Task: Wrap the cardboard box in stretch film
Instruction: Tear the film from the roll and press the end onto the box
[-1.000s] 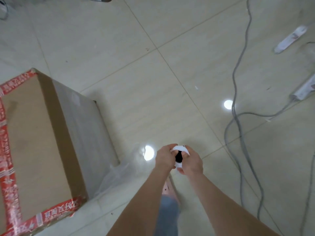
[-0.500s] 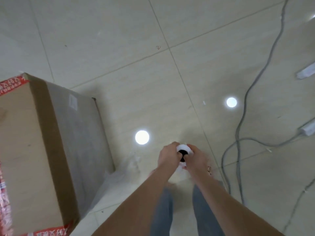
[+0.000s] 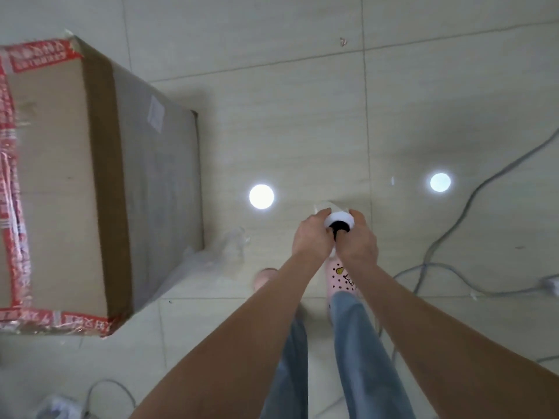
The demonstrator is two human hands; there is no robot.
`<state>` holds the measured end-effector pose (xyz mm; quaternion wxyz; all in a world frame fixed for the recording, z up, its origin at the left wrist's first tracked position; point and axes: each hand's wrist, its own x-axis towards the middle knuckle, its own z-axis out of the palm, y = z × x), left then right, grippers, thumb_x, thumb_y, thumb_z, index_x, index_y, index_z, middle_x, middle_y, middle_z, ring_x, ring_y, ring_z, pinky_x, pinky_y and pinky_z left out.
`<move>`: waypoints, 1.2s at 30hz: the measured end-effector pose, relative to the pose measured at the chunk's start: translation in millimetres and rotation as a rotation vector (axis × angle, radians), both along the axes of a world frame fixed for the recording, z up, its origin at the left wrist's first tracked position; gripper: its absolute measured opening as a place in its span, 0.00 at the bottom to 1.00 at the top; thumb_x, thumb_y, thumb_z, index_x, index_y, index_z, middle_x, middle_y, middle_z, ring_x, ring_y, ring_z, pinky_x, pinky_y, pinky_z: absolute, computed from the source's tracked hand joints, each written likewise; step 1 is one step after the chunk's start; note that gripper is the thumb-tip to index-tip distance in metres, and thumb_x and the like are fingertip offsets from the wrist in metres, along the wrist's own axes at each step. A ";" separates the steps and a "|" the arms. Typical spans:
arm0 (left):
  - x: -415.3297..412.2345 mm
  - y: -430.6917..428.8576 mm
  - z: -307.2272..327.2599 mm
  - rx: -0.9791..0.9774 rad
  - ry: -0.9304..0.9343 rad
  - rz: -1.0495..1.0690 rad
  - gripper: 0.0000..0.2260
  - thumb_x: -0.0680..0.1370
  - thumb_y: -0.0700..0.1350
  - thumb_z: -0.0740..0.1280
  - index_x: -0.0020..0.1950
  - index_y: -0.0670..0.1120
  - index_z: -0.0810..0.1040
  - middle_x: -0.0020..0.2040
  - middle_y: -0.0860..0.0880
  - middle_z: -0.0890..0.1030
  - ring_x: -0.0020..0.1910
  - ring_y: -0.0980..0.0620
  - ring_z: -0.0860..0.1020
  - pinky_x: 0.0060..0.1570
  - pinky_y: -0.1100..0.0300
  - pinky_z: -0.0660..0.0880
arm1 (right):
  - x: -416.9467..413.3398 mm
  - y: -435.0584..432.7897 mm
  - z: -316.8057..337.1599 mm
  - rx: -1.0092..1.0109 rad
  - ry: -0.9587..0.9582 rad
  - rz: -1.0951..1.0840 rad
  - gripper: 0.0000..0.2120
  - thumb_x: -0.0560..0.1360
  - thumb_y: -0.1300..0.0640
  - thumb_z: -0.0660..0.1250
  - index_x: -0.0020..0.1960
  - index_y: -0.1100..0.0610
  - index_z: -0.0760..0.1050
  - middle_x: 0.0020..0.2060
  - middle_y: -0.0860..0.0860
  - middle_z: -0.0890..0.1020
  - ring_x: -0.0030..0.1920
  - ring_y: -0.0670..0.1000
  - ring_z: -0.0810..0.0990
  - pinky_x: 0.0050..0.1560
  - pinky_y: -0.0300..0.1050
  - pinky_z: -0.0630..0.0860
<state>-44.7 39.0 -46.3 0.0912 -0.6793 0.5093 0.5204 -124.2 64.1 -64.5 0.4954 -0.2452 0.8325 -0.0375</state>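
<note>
A large cardboard box (image 3: 57, 176) with red printed tape along its top edges stands on the tiled floor at the left. Its right side (image 3: 157, 182) looks grey under film. Both hands hold an upright white stretch film roll (image 3: 339, 220) with a dark core, to the right of the box. My left hand (image 3: 311, 237) grips its left side and my right hand (image 3: 358, 241) grips its right side. A clear sheet of film (image 3: 211, 258) runs from the roll's lower part, hidden behind my hands, toward the box's lower right corner.
Grey cables (image 3: 438, 246) trail over the floor at the right. A white plug or power strip (image 3: 549, 282) sits at the right edge. More cable and a crumpled white item (image 3: 60, 403) lie at the bottom left. My feet in pink shoes (image 3: 340, 278) stand below the roll.
The view has swung around the box, which now sits higher and shows more of its top. Both hands have kept their grip on the roll while the film stays stretched toward the box.
</note>
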 end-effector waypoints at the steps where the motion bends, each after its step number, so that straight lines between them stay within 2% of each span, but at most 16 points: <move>1: -0.4 2.1 1.2 0.020 0.010 0.020 0.20 0.79 0.38 0.58 0.72 0.45 0.68 0.65 0.42 0.76 0.64 0.42 0.74 0.62 0.54 0.71 | -0.7 -1.8 0.2 0.021 0.003 0.019 0.23 0.77 0.59 0.59 0.72 0.52 0.63 0.60 0.57 0.78 0.59 0.59 0.76 0.51 0.46 0.69; 5: 11.6 9.6 16.4 0.050 0.018 0.124 0.22 0.79 0.37 0.58 0.74 0.44 0.65 0.70 0.44 0.72 0.68 0.45 0.71 0.66 0.56 0.68 | 1.1 -10.4 13.4 0.062 0.023 0.076 0.29 0.77 0.59 0.60 0.76 0.55 0.56 0.69 0.59 0.68 0.66 0.61 0.71 0.59 0.50 0.69; 8: 34.9 25.5 34.1 0.015 0.011 0.191 0.22 0.78 0.35 0.58 0.72 0.44 0.67 0.68 0.44 0.74 0.65 0.46 0.73 0.63 0.53 0.71 | 13.6 -8.5 30.6 -0.075 0.181 0.237 0.28 0.76 0.60 0.61 0.75 0.55 0.58 0.73 0.58 0.61 0.71 0.60 0.62 0.65 0.53 0.66; 11: 72.2 53.4 40.2 -0.018 -0.045 0.256 0.20 0.78 0.36 0.58 0.70 0.45 0.70 0.65 0.46 0.75 0.61 0.47 0.75 0.62 0.53 0.73 | 51.7 -5.2 45.4 -0.315 0.213 0.479 0.26 0.75 0.62 0.62 0.72 0.55 0.64 0.71 0.56 0.64 0.70 0.58 0.62 0.65 0.50 0.65; 14: 121.6 84.6 38.1 -0.028 -0.122 0.300 0.18 0.78 0.37 0.59 0.67 0.46 0.72 0.64 0.48 0.76 0.60 0.49 0.76 0.59 0.55 0.74 | 108.8 2.3 49.3 -0.395 0.117 0.606 0.22 0.75 0.62 0.61 0.69 0.53 0.68 0.68 0.54 0.67 0.69 0.55 0.63 0.63 0.48 0.68; 19: 208.3 130.6 26.6 -0.054 -0.211 0.348 0.16 0.77 0.39 0.61 0.64 0.46 0.75 0.61 0.49 0.77 0.57 0.50 0.77 0.55 0.56 0.74 | 198.4 39.6 33.9 -0.366 0.007 0.771 0.18 0.76 0.59 0.61 0.66 0.51 0.72 0.64 0.51 0.69 0.69 0.52 0.63 0.62 0.45 0.69; 24: 271.3 169.5 12.4 -0.081 -0.274 0.410 0.14 0.77 0.40 0.62 0.63 0.46 0.75 0.61 0.48 0.76 0.56 0.49 0.77 0.54 0.56 0.74 | 257.0 77.9 11.5 -0.294 -0.070 0.968 0.19 0.77 0.56 0.62 0.68 0.51 0.70 0.66 0.51 0.68 0.70 0.52 0.61 0.65 0.47 0.68; 30: 286.1 187.2 -21.9 -0.169 -0.328 0.509 0.14 0.77 0.40 0.63 0.63 0.46 0.75 0.61 0.47 0.75 0.54 0.48 0.78 0.51 0.55 0.76 | 286.8 82.6 -20.0 -0.291 -0.124 1.192 0.23 0.77 0.55 0.63 0.71 0.50 0.66 0.68 0.52 0.66 0.69 0.53 0.63 0.64 0.47 0.67; 36: 271.3 186.6 -79.1 -0.260 -0.405 0.616 0.14 0.78 0.41 0.62 0.63 0.47 0.75 0.62 0.49 0.73 0.54 0.48 0.77 0.47 0.55 0.75 | 275.9 73.0 -72.2 -0.384 -0.100 1.336 0.23 0.77 0.53 0.63 0.71 0.51 0.65 0.68 0.52 0.66 0.69 0.54 0.64 0.61 0.47 0.68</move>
